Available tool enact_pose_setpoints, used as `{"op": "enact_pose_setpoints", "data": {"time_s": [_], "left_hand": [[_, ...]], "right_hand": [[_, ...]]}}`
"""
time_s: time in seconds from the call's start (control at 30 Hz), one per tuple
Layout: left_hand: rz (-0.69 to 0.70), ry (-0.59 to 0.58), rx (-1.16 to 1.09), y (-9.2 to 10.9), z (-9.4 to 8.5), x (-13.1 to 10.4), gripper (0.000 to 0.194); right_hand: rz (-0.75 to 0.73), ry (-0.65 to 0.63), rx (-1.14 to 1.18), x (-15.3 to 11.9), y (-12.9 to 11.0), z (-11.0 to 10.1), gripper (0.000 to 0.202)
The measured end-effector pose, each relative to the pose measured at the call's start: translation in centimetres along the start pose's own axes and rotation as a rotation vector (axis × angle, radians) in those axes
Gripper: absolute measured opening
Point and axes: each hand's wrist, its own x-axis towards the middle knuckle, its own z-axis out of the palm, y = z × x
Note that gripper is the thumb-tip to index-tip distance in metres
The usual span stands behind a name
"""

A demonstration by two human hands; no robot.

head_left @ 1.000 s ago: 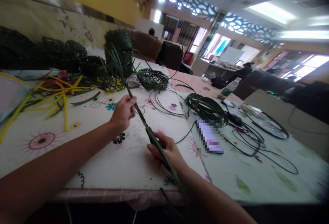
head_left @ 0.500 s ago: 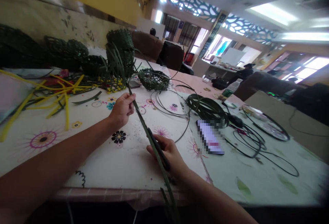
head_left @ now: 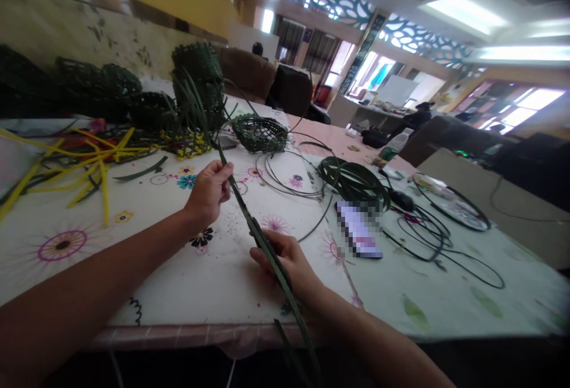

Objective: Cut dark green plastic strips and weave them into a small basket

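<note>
My left hand (head_left: 207,191) pinches a bundle of long, flat dark green weaving strips (head_left: 241,202) between thumb and fingers. From there the strips slant down toward me, over my right hand (head_left: 291,262) and past the table's front edge. Closed in my right hand is a slim dark tool (head_left: 255,227) lying along the strips. Its kind cannot be made out, since the strips and fingers cover most of it. Beyond my left hand, the strips' upper ends fan out in front of a tall green woven basket (head_left: 199,76).
A low woven basket (head_left: 260,133) sits behind the hands. Yellow strips (head_left: 104,192) lie at left. To the right are a coil of green strips (head_left: 351,179), a phone (head_left: 356,230), a computer mouse (head_left: 401,200), loose black cords (head_left: 439,251) and a bottle (head_left: 395,145).
The view has shifted slightly, so the table things sit a little further left. My right hand has slid slightly up along the strips, and the tool is now more hidden behind them.
</note>
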Motion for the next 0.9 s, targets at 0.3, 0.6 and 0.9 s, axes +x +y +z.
{"op": "enact_pose_setpoints", "data": {"time_s": [0.3,0.6,0.9], "left_hand": [[0.014,0.051,-0.030,1.0,-0.4,1.0,0.031],[0.038,0.013,-0.029,0.5,0.1,-0.2,0.030],[0.027,0.015,-0.058,0.2,-0.3,0.3,0.031]], "right_hand": [[-0.004,0.019,0.002,0.1,-0.1,0.4,0.039],[0.010,0.024,-0.003,-0.1,0.8,0.2,0.051],[-0.168,0.158,-0.512,-0.4,0.4,0.2,0.027]]}}
